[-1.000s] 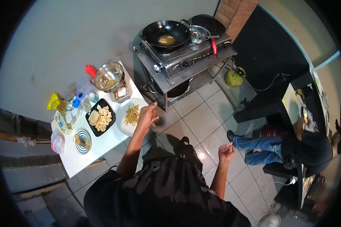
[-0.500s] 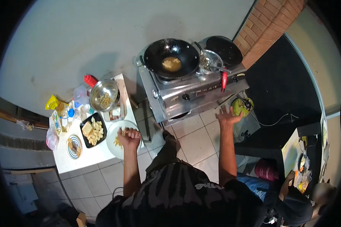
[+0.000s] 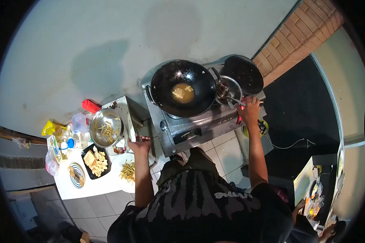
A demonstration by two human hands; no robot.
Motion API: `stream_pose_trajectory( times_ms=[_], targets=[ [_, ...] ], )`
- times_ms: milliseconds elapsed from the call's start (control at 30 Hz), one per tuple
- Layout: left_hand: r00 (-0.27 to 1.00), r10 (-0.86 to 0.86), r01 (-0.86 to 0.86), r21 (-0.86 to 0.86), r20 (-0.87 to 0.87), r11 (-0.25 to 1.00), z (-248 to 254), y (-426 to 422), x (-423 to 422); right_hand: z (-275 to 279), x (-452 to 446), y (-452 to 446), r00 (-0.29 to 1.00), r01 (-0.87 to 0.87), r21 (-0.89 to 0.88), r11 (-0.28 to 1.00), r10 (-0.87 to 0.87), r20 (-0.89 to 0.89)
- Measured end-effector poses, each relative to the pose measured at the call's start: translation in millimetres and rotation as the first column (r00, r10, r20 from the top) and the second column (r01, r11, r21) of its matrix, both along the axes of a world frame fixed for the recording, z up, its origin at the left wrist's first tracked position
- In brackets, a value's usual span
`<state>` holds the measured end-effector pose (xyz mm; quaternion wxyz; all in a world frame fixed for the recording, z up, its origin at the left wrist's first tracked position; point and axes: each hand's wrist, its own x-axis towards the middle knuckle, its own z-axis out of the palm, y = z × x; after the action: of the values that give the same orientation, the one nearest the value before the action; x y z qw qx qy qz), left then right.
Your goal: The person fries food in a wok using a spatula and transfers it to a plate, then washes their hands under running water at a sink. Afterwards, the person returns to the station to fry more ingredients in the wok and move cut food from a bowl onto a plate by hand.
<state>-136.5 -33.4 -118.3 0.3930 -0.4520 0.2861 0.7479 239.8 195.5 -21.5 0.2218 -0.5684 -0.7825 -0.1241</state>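
Note:
My right hand (image 3: pixel 251 106) has its fingers closed round a metal utensil handle (image 3: pixel 236 101) that leans out of a steel bowl (image 3: pixel 228 90) on the stove. Just below that hand shows a red handle (image 3: pixel 240 115). Near the right edge of the white table, my left hand (image 3: pixel 140 142) hangs with its fingers partly curled; whether they hold anything I cannot make out. Left of the steel bowl, a black wok (image 3: pixel 182 73) holds pale pieces (image 3: pixel 183 93) in brownish liquid.
A dark pan (image 3: pixel 243 75) sits at the stove's back right. On the white table (image 3: pixel 97 192) are a steel bowl of strips (image 3: pixel 106 127), a black tray of pale pieces (image 3: pixel 96 161), a plate (image 3: pixel 127 172) and a striped plate (image 3: pixel 76 175). Another person's arm (image 3: pixel 299 204) is at lower right.
The view has come closer to the stove. My right hand has gone from open in mid-air to the utensil over the steel bowl. My left hand has moved from above the plate to the table's edge.

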Motion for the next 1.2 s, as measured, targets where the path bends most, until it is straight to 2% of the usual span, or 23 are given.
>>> stream_pose_trajectory(
  times_ms=[33, 133, 167, 233, 267, 300, 367, 433, 500, 567, 600, 667, 700, 767, 800, 833, 867, 900, 967, 1033, 1100, 1200],
  targets=[
    [1.000, 0.008, -0.008, -0.004, 0.005, 1.000, -3, 6, -7, -3, 3, 14, 1.000, -0.008, -0.004, 1.000, 0.008, 0.005],
    [0.995, 0.083, -0.077, 0.105, -0.053, 0.991, -5, -4, -15, -11, 6, 45, 0.999, 0.036, -0.423, 0.906, -0.026, 0.028],
    [0.993, 0.084, -0.077, 0.089, -0.079, 0.993, 7, -4, -12, -11, 5, 53, 1.000, 0.016, -0.428, 0.904, -0.008, 0.021],
    [0.997, 0.052, -0.038, 0.207, -0.064, 0.978, 5, -8, -11, -13, 2, 63, 0.986, 0.109, -0.597, 0.795, -0.008, 0.169],
    [0.998, 0.047, -0.040, 0.183, -0.033, 0.982, 16, -6, -6, -19, 2, 68, 0.971, 0.108, -0.584, 0.804, 0.041, 0.237],
    [0.999, 0.043, -0.034, 0.236, -0.031, 0.971, 13, -7, -4, -32, 8, 79, 0.974, 0.090, -0.573, 0.814, 0.048, 0.222],
    [0.998, 0.067, -0.062, 0.284, -0.006, 0.957, 8, -5, -4, -49, 13, 97, 0.974, -0.007, -0.739, 0.673, 0.172, 0.148],
    [0.994, 0.109, -0.107, 0.285, 0.008, 0.953, 9, -5, -4, -50, 13, 97, 0.973, -0.018, -0.716, 0.698, 0.178, 0.149],
    [0.990, 0.134, -0.117, 0.275, -0.044, 0.954, 15, 1, -2, -22, 4, 93, 0.972, -0.017, -0.688, 0.726, 0.172, 0.158],
    [0.988, 0.139, -0.111, 0.321, -0.066, 0.941, 8, 1, -7, 7, -3, 84, 0.930, 0.056, -0.816, 0.576, 0.267, 0.252],
    [0.985, 0.166, -0.140, 0.336, -0.051, 0.931, 10, 2, -9, 3, 2, 87, 0.931, 0.062, -0.818, 0.572, 0.261, 0.253],
    [0.983, 0.183, -0.161, 0.345, -0.031, 0.924, 18, 4, -7, -8, 18, 93, 0.896, -0.060, -0.802, 0.594, 0.387, 0.219],
    [0.981, 0.192, -0.173, 0.321, -0.028, 0.931, 27, 5, -4, -15, 27, 94, 0.897, -0.054, -0.804, 0.592, 0.383, 0.221],
    [0.978, 0.206, -0.190, 0.305, -0.022, 0.933, 31, 10, -2, -16, 35, 98, 0.901, -0.120, -0.700, 0.704, 0.374, 0.221],
    [0.980, 0.194, -0.172, 0.305, -0.043, 0.937, 28, 7, 0, -11, 38, 96, 0.899, -0.120, -0.700, 0.704, 0.376, 0.224],
    [0.981, 0.184, -0.157, 0.302, -0.063, 0.940, 25, 6, 1, -2, 46, 95, 0.915, -0.069, -0.640, 0.765, 0.304, 0.266],
    [0.979, 0.201, -0.180, 0.316, -0.036, 0.931, 23, 6, 2, 16, 48, 90, 0.924, -0.016, -0.577, 0.817, 0.233, 0.304],
    [0.980, 0.189, -0.164, 0.309, -0.055, 0.937, 29, 5, 7, 37, 47, 82, 0.916, -0.014, -0.585, 0.811, 0.246, 0.317],
    [0.980, 0.200, -0.184, 0.290, -0.024, 0.939, 22, 3, 7, 83, 37, 66, 0.947, 0.081, -0.521, 0.850, 0.097, 0.305],
    [0.974, 0.225, -0.220, 0.246, 0.006, 0.944, 26, 2, 11, 120, 39, 64, 0.943, 0.110, -0.494, 0.862, 0.066, 0.327],
    [0.963, 0.271, -0.265, 0.210, -0.001, 0.941, 31, 0, 18, 161, 35, 56, 0.943, 0.026, -0.402, 0.915, 0.112, 0.315],
    [0.963, 0.268, -0.257, 0.207, -0.025, 0.944, 16, -11, 29, 216, -2, 56, 0.945, -0.069, -0.508, 0.859, 0.220, 0.243]
  ],
)
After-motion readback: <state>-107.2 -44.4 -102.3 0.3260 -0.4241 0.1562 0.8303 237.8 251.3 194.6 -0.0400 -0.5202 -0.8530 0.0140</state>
